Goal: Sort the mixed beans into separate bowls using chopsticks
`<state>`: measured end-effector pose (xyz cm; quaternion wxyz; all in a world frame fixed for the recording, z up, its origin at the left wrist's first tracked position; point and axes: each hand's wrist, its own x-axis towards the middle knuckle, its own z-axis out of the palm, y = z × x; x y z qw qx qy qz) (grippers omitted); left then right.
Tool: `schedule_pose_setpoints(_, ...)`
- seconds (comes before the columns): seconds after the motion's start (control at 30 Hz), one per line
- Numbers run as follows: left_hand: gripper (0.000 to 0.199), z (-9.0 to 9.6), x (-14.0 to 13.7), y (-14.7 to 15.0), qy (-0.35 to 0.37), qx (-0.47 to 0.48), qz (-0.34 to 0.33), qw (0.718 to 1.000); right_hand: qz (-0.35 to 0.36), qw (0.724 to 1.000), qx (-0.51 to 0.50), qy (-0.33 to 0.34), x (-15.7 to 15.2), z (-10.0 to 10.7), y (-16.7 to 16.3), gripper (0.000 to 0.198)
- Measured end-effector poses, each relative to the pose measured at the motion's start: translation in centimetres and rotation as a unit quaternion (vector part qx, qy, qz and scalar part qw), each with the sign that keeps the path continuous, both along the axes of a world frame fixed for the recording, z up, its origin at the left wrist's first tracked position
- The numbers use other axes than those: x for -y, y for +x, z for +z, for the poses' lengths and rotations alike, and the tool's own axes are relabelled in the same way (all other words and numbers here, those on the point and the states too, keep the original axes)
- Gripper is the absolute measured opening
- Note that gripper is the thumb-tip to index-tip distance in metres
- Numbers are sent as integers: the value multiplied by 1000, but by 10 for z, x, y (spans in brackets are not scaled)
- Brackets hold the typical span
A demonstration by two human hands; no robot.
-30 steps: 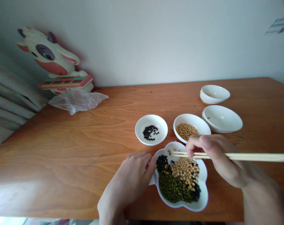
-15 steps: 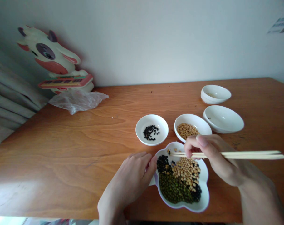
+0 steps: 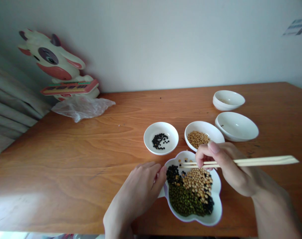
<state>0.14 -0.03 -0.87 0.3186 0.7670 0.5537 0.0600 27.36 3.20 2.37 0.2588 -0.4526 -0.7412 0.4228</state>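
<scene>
My right hand is closed around a pair of pale chopsticks. Their tips, slightly apart, reach inside a white scalloped dish near its upper left, close to a few loose beans. My left hand rests at the dish's left side, with thumb and fingers closed on the rim by its short handle. In the dish lie green mung beans, yellow soybeans and black beans, partly mixed along their borders. Just beyond it stands a white bowl holding soybeans, partly hidden by my right hand.
Another white bowl holds black beans, left of the soybean bowl. At the right stand a white bowl with a dark speck and a farther bowl. A cow toy keyboard and a plastic bag sit at the back left.
The chopstick tips have parted a little and shifted slightly right, while their rear ends have come together and risen. My left hand and the dish have stayed nearly still.
</scene>
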Motion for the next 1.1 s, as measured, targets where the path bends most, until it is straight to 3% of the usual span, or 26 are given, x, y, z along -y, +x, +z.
schedule_pose_setpoints(0.27, 50, -2, 2, -1, 1, -5, 9, 1000, -42, 996, -71, 44, -2, 0, 10, 76)
schedule_pose_setpoints(0.37, 49, -2, 2, 0, 6, -4, 11, 1000, -103, 982, -129, 90, -4, 4, -6, 80)
schedule_pose_setpoints(0.5, 50, -2, 3, 0, 0, 2, 18, 1000, -136, 970, -181, 91, -7, 8, -34, 78)
schedule_pose_setpoints(0.6, 51, -3, 3, 0, -1, 0, 21, 1000, -140, 972, -159, 105, -6, 12, -31, 80)
schedule_pose_setpoints(0.7, 49, -4, 4, -1, 2, -5, 17, 1000, -143, 974, -133, 116, 0, 13, -6, 86)
schedule_pose_setpoints(0.87, 46, -2, 3, -1, 0, 5, 10, 1000, -75, 994, -30, 74, 9, 4, 31, 81)
schedule_pose_setpoints(1.1, 47, 0, 2, 0, -1, 10, 9, 1000, -34, 997, 13, 66, 8, -6, 30, 72)
